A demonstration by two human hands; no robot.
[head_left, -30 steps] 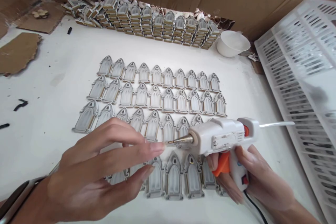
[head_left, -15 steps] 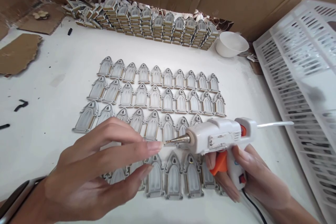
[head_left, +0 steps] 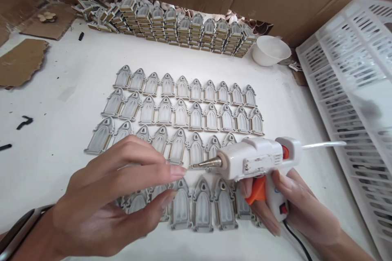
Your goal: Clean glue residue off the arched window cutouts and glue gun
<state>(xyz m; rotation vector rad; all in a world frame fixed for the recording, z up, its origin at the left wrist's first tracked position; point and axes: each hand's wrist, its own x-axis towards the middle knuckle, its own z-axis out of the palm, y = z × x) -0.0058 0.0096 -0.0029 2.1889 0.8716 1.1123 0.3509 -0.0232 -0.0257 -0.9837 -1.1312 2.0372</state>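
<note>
My right hand (head_left: 294, 208) grips a white hot glue gun (head_left: 260, 159) by its handle, one finger on the orange trigger. The metal nozzle (head_left: 206, 164) points left, above rows of grey arch-shaped window pieces (head_left: 183, 114) laid flat on the white table (head_left: 61, 102). My left hand (head_left: 104, 200) hovers over the nearest rows, fingers stretched toward the nozzle, with the fingertips a short gap from its tip. Nothing shows between those fingers; the thumb is hidden. A dark watch band sits on the left wrist.
Stacks of the same arch pieces (head_left: 183, 28) line the back edge under cardboard walls. A white bowl (head_left: 271, 50) stands at the back right, a white slotted plastic crate (head_left: 352, 102) on the right. Cardboard scraps (head_left: 20, 61) and black bits lie on the left.
My left fingertips, which touched the nozzle tip before, have drawn back slightly to the left. The glue gun has stayed almost in place.
</note>
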